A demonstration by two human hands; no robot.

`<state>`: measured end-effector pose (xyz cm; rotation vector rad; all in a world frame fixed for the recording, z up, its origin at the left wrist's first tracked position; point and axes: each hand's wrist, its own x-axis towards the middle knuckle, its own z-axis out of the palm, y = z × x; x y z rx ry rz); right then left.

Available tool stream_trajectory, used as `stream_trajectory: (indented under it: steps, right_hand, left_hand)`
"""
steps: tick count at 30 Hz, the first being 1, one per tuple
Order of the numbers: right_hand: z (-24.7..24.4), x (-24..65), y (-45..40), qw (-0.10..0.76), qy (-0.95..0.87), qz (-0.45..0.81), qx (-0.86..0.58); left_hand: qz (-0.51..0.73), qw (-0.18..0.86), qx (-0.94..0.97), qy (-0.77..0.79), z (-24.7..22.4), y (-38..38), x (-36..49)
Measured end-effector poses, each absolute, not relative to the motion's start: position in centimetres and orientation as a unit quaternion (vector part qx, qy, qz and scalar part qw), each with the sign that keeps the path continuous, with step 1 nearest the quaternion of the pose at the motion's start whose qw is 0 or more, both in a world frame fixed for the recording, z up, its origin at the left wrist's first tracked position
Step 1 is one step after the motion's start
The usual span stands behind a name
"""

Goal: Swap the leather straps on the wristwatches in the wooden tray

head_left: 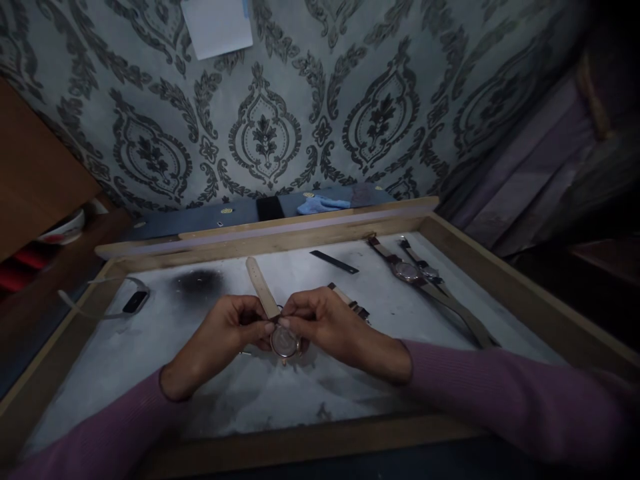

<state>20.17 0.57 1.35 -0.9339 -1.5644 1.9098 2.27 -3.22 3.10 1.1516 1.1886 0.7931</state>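
Note:
Between my two hands is a wristwatch with a round, rose-gold-rimmed case [285, 343], tilted toward me. A beige strap [261, 287] with a row of holes rises from the top of the case and leans left. My left hand [220, 337] pinches the watch at the joint of strap and case from the left. From the right, my right hand [333, 327] pinches the same joint, fingertips nearly touching the left ones. The fingers partly cover the joint, so how the strap sits there is hidden. Short strap pieces [353, 303] lie just behind my right hand.
A wooden-rimmed tray [300, 225] with a white base surrounds the work. Inside lie a smartwatch [135, 302] at left, a dark flat strip [334, 262] and strapped watches [407, 271] at right. Beyond the rim are a blue cloth [323, 205] and a black object [269, 209].

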Motion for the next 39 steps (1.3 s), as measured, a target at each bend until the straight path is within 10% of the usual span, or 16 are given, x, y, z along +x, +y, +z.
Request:
stream_trajectory:
  steps: [39]
  right_hand:
    - [1.44, 20.40, 1.06, 0.257, -0.572, 0.710, -0.320]
  left_hand:
    - [0.366, 0.575, 0.467, 0.563, 3.48, -3.30, 2.68]
